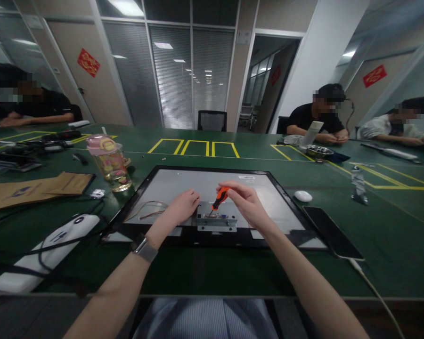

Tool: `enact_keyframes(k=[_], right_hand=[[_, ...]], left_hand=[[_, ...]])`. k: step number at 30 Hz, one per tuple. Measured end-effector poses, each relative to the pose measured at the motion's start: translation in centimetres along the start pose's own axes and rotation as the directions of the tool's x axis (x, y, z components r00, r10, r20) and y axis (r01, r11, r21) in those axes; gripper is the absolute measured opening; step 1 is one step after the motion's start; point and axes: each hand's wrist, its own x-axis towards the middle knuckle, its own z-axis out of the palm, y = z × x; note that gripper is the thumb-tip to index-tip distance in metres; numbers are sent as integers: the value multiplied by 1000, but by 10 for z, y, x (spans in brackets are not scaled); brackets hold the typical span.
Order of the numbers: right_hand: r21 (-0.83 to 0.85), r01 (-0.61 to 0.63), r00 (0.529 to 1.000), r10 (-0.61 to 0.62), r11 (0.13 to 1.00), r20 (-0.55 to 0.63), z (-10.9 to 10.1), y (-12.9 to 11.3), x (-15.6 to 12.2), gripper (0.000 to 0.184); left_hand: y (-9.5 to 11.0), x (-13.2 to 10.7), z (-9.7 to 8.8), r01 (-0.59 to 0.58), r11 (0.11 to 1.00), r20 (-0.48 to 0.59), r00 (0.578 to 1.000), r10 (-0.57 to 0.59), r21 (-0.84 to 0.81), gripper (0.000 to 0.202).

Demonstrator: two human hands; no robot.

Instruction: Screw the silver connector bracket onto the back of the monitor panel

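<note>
An orange-and-black screwdriver (219, 199) is pinched in my right hand (246, 201), its shaft slanting down to the left. Its tip meets the port-bearing face of a metal bracket (217, 222); the exact contact spot is too small to make out. My left hand (185, 206) curls its fingers against the bracket's left end, partly hiding it. Under both lies a flat display panel (279, 197) with a grey back and black frame. Thin wires (151, 209) run over the panel to the left of the bracket.
A pink-lidded bottle (109, 162) stands beyond the panel's left edge. At left lie a white power strip (53, 249), black cables and a brown paper bag (38, 189). A phone (334, 233) on a cable and a white case (303, 196) lie right. Several people sit across the table.
</note>
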Motion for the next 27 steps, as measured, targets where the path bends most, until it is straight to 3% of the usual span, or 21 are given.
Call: enact_keyframes(k=[5,10,16,22,27], right_hand=[[-2,-1,1000,1,1000,-12,-1,-1,2,27],[-118,12,998,-19,993,-54,-1,-3,1,21],[-77,34,999,-37,996,-35,2,-4,1,25],[-146,40,998,-47,989,-44,1,-2,0,18],[-157,71,997,-71,985,2,4,-7,-1,29]], left_hand=[[2,0,-2,3,1000,23,1000,-3,0,29],[5,-1,-4,24,1000,25,999,-24,18,28],[4,-1,-3,10,999,22,1000,-11,33,28],[3,-1,-1,4,999,3,1000,-4,46,28],[2,-1,-1,3,998,19,1000,-4,66,29]])
